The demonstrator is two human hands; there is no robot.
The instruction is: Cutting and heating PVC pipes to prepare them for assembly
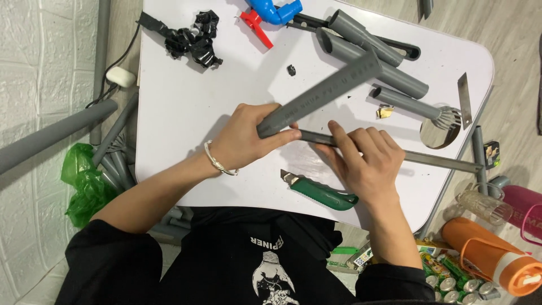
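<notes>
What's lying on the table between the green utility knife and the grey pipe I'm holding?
In the head view, a long metal ruler, pressed down by the right hand, lies between the knife and the pipe.

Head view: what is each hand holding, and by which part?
Left hand grips the grey plastic pipe at its near end. Right hand presses fingers on the flat metal ruler near its left end.
</notes>
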